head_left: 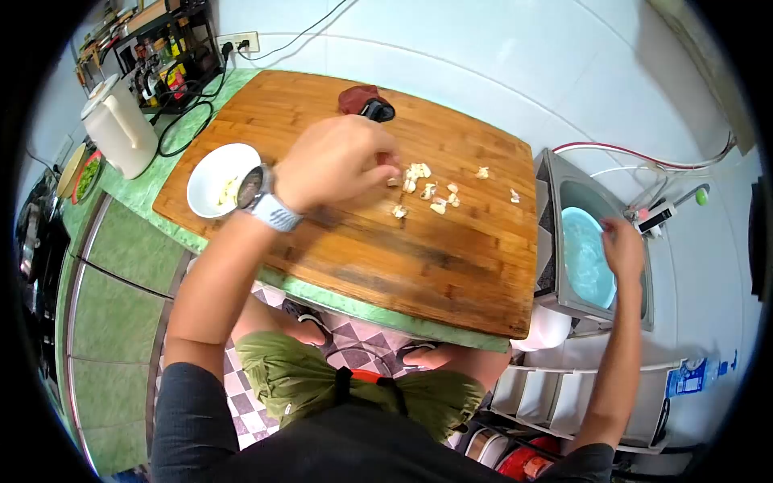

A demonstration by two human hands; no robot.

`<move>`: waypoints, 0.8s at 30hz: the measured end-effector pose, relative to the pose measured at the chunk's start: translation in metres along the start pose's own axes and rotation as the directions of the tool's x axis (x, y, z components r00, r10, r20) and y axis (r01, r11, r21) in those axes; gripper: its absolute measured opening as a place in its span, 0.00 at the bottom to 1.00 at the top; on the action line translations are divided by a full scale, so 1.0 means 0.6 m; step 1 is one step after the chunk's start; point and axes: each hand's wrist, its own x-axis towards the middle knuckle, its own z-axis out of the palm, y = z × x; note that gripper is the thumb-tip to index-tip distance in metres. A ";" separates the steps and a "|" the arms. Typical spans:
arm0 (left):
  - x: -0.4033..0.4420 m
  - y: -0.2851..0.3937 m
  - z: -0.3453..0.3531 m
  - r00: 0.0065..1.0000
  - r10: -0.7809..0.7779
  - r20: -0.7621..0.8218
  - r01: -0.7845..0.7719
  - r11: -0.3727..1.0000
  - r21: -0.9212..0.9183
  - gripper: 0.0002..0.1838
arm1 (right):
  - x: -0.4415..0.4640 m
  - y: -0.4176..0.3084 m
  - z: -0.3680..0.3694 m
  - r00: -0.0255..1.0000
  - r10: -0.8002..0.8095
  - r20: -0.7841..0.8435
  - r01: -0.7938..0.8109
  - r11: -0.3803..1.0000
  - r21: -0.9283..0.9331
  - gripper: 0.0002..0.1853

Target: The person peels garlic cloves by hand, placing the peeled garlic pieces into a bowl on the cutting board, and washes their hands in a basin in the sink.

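Note:
My left hand [342, 161], with a watch on its wrist, hangs over the wooden cutting board [475, 274]. Its fingers are curled closed, and what they hold, if anything, is hidden. Bits of garlic and garlic skin [428, 191] lie scattered just right of it. Left of the wrist stands a white bowl [205, 173] with pale garlic cloves [229, 191] inside, partly covered by the watch. My right hand [624, 251] is over the sink, at the right rim of a light-blue basin [597, 274] holding water. Its fingers are bent together; their contents cannot be made out.
Beyond my left hand lie a dark red object [354, 98] and a black one [378, 109]. A cream kettle [121, 129] and a rack of bottles [165, 68] stand at the left. The faucet [684, 197] is right of the sink [555, 181]; shelves [555, 394] are below.

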 end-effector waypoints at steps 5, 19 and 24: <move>0.078 0.017 0.071 0.995 -0.101 -0.022 0.093 0.965 -0.247 0.09 | 0.009 -0.270 -0.040 0.989 -0.131 0.065 0.091 0.896 0.434 0.11; 0.060 -0.015 0.145 0.943 -0.246 -0.224 0.114 0.871 -0.477 0.13 | 0.026 -0.457 0.089 0.890 -0.413 0.193 0.198 0.732 0.652 0.10; 0.057 -0.002 0.132 0.953 -0.255 -0.162 0.124 0.820 -0.559 0.14 | 0.031 -0.444 0.059 0.927 -0.231 0.294 -0.251 0.200 0.947 0.08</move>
